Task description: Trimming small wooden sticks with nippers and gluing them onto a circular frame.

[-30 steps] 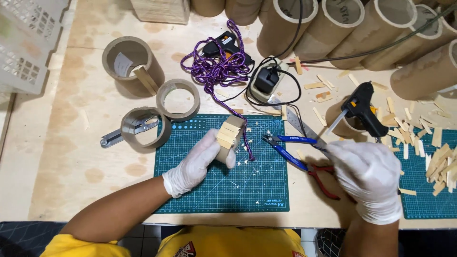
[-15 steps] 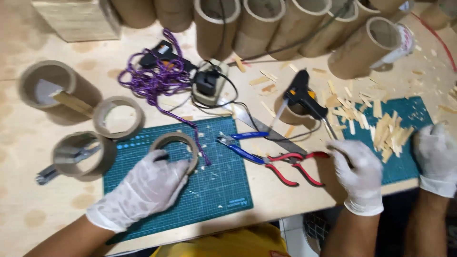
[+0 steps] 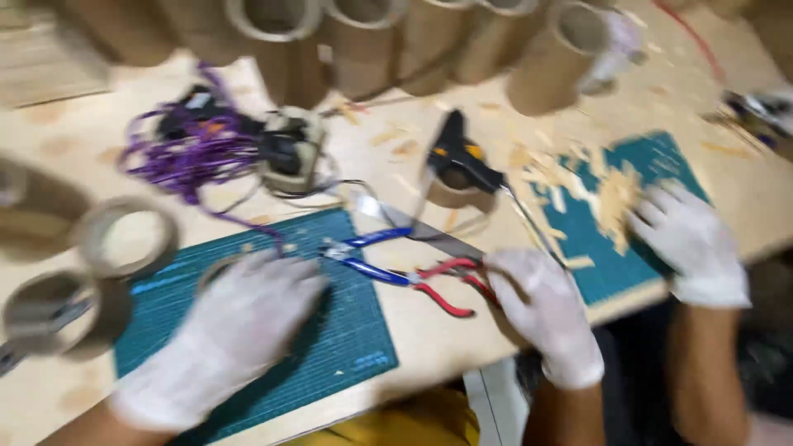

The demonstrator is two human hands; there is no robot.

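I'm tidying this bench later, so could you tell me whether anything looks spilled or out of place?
Yes: pale wood slivers lie scattered in a loose heap over the right-hand green cutting mat and spill onto the tabletop around the black glue gun. A purple cord lies tangled farther left.

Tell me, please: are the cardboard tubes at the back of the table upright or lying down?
Upright. The cardboard tubes stand on end along the far edge of the table, open round mouths upward. Blur hides whether anything is inside them.

Cardboard ring (image 3: 216, 268): mostly hidden, flat on green mat. Red-handled pliers (image 3: 446, 285): lying on tabletop, handles spread, blurred.
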